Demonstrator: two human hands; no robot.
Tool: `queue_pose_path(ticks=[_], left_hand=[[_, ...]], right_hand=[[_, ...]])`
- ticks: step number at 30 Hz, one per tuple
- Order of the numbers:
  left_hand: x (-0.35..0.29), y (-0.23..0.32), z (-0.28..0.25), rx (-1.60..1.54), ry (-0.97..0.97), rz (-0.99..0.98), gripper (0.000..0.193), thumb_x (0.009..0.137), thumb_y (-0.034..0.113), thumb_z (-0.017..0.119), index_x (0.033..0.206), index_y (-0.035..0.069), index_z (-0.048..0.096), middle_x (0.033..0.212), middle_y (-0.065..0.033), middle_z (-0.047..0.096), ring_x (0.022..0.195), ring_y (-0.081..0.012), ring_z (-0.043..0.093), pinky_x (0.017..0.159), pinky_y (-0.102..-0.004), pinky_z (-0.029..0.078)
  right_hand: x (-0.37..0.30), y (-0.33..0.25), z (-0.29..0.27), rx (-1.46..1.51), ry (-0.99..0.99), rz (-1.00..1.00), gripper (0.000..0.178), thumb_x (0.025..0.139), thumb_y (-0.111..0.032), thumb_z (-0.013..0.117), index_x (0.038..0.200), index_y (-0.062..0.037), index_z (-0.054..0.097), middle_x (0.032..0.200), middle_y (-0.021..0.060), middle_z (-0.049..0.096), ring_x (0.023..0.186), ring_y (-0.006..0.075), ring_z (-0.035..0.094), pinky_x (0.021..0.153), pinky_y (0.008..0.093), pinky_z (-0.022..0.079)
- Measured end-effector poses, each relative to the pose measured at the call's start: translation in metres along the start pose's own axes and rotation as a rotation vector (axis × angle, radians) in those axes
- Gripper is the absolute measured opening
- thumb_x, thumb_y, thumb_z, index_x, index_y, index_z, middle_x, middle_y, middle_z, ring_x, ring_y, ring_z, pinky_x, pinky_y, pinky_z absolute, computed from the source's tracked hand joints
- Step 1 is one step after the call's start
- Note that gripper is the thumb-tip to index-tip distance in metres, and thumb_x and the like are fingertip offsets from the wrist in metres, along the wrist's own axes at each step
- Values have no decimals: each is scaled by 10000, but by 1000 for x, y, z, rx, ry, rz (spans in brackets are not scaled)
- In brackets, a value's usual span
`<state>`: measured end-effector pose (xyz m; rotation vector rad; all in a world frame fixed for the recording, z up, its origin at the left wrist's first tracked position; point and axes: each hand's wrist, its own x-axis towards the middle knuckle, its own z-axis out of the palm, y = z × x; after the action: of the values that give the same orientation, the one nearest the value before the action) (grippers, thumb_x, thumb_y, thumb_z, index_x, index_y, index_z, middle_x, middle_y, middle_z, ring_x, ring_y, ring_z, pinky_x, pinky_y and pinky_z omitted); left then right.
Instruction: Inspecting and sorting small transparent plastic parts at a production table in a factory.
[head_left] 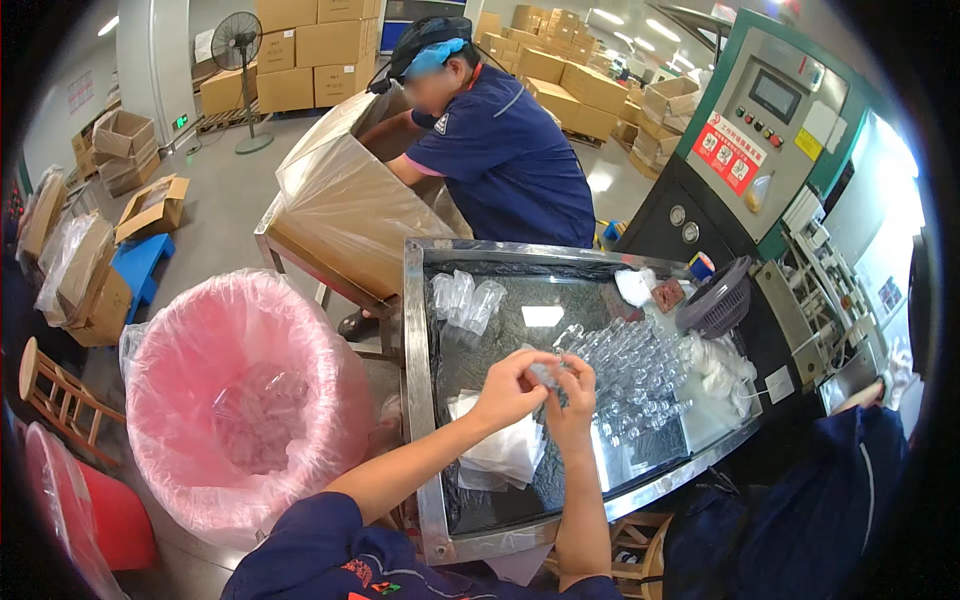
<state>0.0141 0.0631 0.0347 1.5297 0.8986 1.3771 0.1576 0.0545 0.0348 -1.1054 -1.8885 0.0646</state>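
Observation:
Over the worktable, my left hand (508, 388) and my right hand (572, 392) meet with fingers pinched around a small clear plastic piece (545, 374). Its exact shape is partly hidden by my fingers. Just beyond and to the right of my right hand, many similar clear plastic pieces (630, 365) lie crowded together on the dark tabletop. A smaller group of clear plastic cups or tubes (467, 303) rests near the table's far left corner. Below my left wrist lies a stack of white sheets or cloths (500, 450).
The table has a raised metal rim (415, 350). On its right stand a dark basket (716, 300), white cloths (718, 368) and a tape roll (701, 265). Left is a pink-lined bin (160, 400). A person (510, 150) reaches into a lined carton (345, 190); another's sleeve (800, 490) is lower right.

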Motion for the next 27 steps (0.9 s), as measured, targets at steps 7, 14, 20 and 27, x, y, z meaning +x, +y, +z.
queue_pose_path(ticks=[7,14,20,27], left_hand=[[49,8,0,445,-280,355,730,704,104,609,1399,97,388,1309,-134,515,1241,-315,441,995,-436,313],[51,-49,-1,480,-292,183,593,800,169,642,1351,118,428,1151,-166,614,972,-388,601,849,-471,436],[67,-77,-20,811,129,-54,517,816,113,638,1310,148,488,1180,-236,499,952,-410,582,801,-473,498],[62,-94,-25,1068,293,58,527,793,129,679,1292,110,509,1318,-241,437,1117,-413,509,905,-454,460]], right_hand=[[-11,33,4,174,142,288,230,756,14,644,983,-1,612,983,132,593,827,270,598,753,358,501],[-3,33,2,173,188,241,332,782,42,626,1109,35,570,1094,168,550,865,263,600,755,352,504],[4,32,-9,-268,102,187,486,803,0,626,1275,-9,508,1316,192,428,1220,373,395,1018,476,336],[1,36,9,-653,-82,278,475,823,-157,666,1273,-74,540,1444,153,328,1272,374,336,1054,530,253]])
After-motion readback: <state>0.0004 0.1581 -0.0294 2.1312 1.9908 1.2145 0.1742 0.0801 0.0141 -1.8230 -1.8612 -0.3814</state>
